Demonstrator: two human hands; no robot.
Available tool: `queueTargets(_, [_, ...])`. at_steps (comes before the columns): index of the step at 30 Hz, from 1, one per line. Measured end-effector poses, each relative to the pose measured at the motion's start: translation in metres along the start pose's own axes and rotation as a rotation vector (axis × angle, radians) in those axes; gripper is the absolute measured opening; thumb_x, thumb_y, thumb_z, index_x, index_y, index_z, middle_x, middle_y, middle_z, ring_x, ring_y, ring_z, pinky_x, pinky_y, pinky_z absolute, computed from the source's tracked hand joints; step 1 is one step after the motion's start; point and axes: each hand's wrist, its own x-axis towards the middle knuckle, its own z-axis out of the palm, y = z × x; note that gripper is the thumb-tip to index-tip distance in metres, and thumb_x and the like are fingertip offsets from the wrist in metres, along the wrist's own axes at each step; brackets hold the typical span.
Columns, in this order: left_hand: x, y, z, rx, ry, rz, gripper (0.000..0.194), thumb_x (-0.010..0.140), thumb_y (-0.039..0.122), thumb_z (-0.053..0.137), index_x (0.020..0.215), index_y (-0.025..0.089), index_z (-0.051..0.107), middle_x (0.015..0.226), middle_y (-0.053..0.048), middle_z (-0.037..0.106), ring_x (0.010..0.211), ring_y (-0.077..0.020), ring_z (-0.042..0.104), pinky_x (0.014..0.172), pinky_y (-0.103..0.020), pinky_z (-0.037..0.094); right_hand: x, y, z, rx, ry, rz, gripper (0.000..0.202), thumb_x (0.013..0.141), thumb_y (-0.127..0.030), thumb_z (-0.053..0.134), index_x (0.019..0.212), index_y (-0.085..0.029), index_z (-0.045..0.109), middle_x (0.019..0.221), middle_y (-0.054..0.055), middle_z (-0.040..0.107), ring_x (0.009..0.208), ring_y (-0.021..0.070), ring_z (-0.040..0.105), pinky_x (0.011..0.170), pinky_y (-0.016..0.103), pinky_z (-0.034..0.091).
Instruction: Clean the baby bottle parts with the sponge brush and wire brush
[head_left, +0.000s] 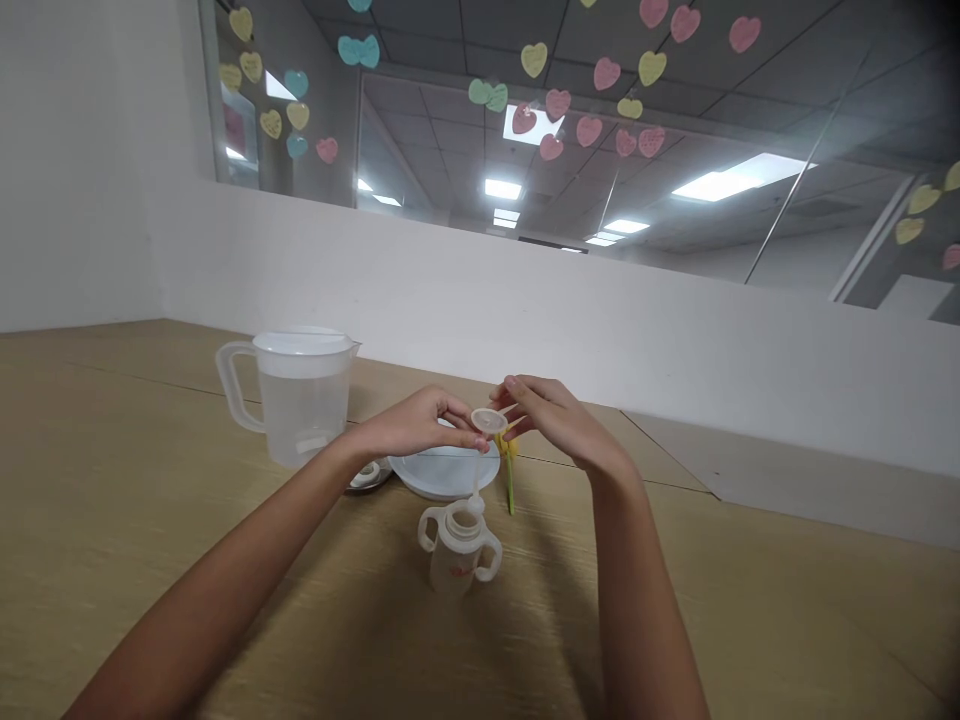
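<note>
My left hand (450, 420) pinches a small round translucent disc with a rim (489, 421) by its edge. A thin clear straw hangs from the disc, and the white straw weight (475, 505) at its end is at the mouth of the bottle. That two-handled translucent baby bottle (454, 565) stands upright and uncapped on the table, with red print on its front. Close to the disc's right side is my right hand (544, 410), its fingers apart and slightly bent; whether a fingertip touches the disc I cannot tell.
Behind the bottle sits a white bowl (442, 475). A yellow-headed item with a green stem (511, 485) lies beside it. A metal dish (371, 478) holding white parts is partly hidden by my left forearm. A lidded clear pitcher (304, 405) stands left, before the wall.
</note>
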Motion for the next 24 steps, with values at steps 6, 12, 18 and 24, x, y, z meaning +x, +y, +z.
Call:
queueTargets(6, [-0.001,-0.001,0.001,0.047,-0.054,-0.008,0.024,0.073,0.036,0.062,0.084,0.016,0.071,0.085,-0.002,0.070,0.084,-0.0180,0.060,0.075,-0.024,0.042,-0.024,-0.028,0.004,-0.216,-0.164,-0.043,0.034,0.083,-0.047,0.046,0.099,-0.020,0.059,0.091,0.004,0.063,0.080,0.0150,0.058,0.065,0.026,0.045])
queueTargets(12, [0.000,-0.009,0.000,0.098,-0.111,0.009,0.027,0.073,0.039,0.062,0.083,0.015,0.071,0.082,-0.002,0.069,0.081,-0.0178,0.059,0.071,-0.022,0.041,-0.027,-0.034,0.012,-0.474,-0.150,0.023,0.034,0.077,-0.047,0.053,0.096,-0.020,0.059,0.080,0.002,0.063,0.069,0.0147,0.056,0.056,0.024,0.037])
queueTargets(18, [-0.001,-0.009,-0.005,0.182,-0.192,0.012,0.020,0.072,0.033,0.062,0.082,0.018,0.071,0.081,0.002,0.068,0.080,-0.0156,0.058,0.071,-0.020,0.040,-0.026,-0.035,0.020,-0.629,-0.202,0.087,0.032,0.077,-0.049,0.050,0.079,-0.018,0.058,0.070,0.001,0.061,0.061,0.0131,0.052,0.050,0.024,0.030])
queueTargets(24, [-0.008,-0.036,-0.034,0.570,-0.052,-0.290,0.014,0.065,0.026,0.062,0.070,0.016,0.070,0.069,-0.002,0.067,0.066,-0.0161,0.057,0.061,-0.022,0.039,-0.018,-0.026,0.031,-0.734,-0.278,0.117,0.034,0.072,-0.050,0.055,0.077,-0.017,0.058,0.075,0.003,0.063,0.062,0.0136,0.053,0.050,0.024,0.031])
